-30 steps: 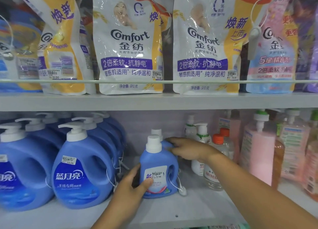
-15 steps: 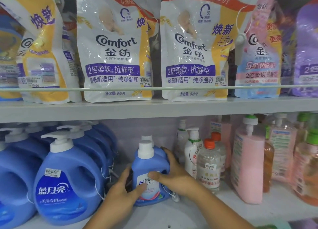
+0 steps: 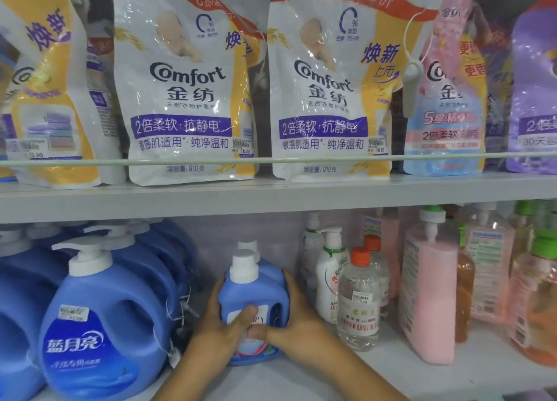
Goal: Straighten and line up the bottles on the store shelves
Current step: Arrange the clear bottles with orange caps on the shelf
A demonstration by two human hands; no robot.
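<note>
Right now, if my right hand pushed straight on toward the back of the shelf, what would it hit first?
Probably the second small blue detergent bottle standing directly behind the one your right hand grips. Depth is unclear, but only its white cap and shoulder show there.

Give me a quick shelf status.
Both hands grip small blue white-capped detergent bottle, upright. Clear orange-capped bottle close on its right, apart.
</note>
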